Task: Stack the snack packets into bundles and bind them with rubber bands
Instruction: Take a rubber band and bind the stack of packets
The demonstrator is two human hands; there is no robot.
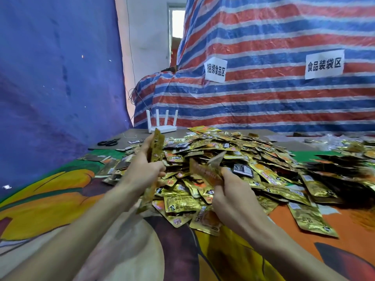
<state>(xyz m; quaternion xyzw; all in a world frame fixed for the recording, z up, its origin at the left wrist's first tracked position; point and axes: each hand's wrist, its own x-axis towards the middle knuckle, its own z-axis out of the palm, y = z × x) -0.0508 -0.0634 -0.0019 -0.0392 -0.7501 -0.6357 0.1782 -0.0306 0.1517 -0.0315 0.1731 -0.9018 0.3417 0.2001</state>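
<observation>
- Evidently the bundle-to-be, a thin stack of packets (pixel 156 147), is standing on edge in the left hand (pixel 145 167), whose grip is clamped around its lower half. Holding it upright is likely letting the edges line up and leaving one face free for the next packet.
- The right hand (pixel 229 191) is pinching one or two loose packets (pixel 205 171) between thumb and fingers, its grip closed on them. They are blurred and angling toward the stack, so I judge it is feeding them across.
- Both hands are working just above the near edge of the heap of snack packets (pixel 233 159), which is sprawling over the middle of the table (pixel 142 131); working that near is making each reach short.
- No rubber band is showing on the stack, so binding is not yet done. A thin pale loop (pixel 129 136) is lying beyond the heap, too small to name.
- Scissors (pixel 108 142) and a white router (pixel 162 126) are sitting at the table's far left, well apart from the hands.
- A patterned cloth (pixel 50 199) is covering the near table, and a striped tarp (pixel 284 98) carrying two paper signs (pixel 215 70) is hanging behind.
</observation>
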